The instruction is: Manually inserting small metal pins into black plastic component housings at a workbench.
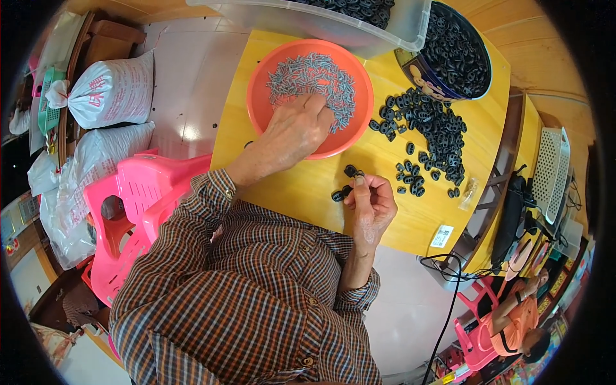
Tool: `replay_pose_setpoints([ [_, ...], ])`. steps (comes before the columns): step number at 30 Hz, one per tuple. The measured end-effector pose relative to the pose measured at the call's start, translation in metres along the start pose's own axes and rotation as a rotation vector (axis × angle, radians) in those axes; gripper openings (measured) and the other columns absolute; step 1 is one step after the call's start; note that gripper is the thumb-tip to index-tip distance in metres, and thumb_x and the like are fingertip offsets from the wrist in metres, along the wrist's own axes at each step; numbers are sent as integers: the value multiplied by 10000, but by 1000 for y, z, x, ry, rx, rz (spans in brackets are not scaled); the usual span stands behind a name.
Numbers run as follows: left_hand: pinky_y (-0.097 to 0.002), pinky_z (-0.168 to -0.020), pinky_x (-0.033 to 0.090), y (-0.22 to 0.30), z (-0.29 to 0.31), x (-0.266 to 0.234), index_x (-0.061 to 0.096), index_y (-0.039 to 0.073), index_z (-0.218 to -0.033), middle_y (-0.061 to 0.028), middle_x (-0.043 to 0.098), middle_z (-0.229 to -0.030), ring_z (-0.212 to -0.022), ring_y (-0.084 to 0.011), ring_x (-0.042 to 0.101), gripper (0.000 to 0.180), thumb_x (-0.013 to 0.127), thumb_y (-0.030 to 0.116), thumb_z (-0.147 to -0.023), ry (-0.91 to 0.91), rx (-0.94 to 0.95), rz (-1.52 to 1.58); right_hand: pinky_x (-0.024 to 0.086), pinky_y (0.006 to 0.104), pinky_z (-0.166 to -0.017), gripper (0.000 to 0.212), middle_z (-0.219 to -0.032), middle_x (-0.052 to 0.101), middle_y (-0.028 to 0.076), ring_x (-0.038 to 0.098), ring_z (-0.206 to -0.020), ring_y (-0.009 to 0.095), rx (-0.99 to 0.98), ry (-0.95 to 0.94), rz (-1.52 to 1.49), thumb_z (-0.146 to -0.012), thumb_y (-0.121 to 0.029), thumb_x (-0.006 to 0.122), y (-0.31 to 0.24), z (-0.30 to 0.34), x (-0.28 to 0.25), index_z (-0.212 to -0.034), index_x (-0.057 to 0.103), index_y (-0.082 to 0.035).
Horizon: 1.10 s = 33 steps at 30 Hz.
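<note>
My left hand point(298, 131) reaches into an orange-red plastic bowl point(255, 96) of small, slender grey pieces point(314, 74) that look like springs. Its fingers are curled together among them; whatever they pinch is hidden. Nearer the table's front edge, my right hand point(371, 208) grips a small black cord-lock piece point(359, 174) between thumb and fingers. Close beside that hand, more black pieces point(337, 196) lie on the yellow table point(308, 202). To its right spreads a loose heap of black two-holed pieces point(443, 138).
A clear plastic bin point(391, 38) and a dark round tub point(410, 67), both holding black pieces, stand at the back. A pink plastic chair point(144, 186) is at my left, near white sacks point(115, 90). A black cable point(454, 301) hangs at right; another person point(513, 321) sits beyond.
</note>
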<state>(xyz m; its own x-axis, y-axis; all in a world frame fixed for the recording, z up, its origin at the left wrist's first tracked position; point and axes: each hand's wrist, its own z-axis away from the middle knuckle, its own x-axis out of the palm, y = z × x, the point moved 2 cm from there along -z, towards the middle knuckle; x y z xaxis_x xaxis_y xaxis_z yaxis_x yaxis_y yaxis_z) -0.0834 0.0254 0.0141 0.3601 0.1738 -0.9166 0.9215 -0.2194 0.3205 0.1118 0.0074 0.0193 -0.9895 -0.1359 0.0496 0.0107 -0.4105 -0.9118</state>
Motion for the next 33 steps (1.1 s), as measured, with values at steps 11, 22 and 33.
replay_pose_setpoints([
  [11,-413,-629,491,-2,1,-5,562,14,-835,-114,496,-837,-796,-288,571,119,615,94,-766,63,-149,116,380,182,-492,109,-761,633,48,494,-528,57,37,-33,-61,-886,-107,587,-7,-6,10,-892,572,1],
  [22,-387,-669,476,6,12,-17,639,60,-824,-74,519,-854,-807,-253,561,122,653,166,-766,0,-97,294,380,179,-490,99,-771,641,56,490,-525,53,35,-12,-95,-882,-105,591,-5,-5,7,-892,574,-8],
  [33,-369,-757,424,-6,26,-24,632,78,-851,-45,537,-849,-824,-237,550,141,675,63,-717,-51,-36,422,388,176,-489,106,-766,639,57,492,-527,50,15,18,-86,-880,-107,602,-2,-7,5,-887,575,-5],
])
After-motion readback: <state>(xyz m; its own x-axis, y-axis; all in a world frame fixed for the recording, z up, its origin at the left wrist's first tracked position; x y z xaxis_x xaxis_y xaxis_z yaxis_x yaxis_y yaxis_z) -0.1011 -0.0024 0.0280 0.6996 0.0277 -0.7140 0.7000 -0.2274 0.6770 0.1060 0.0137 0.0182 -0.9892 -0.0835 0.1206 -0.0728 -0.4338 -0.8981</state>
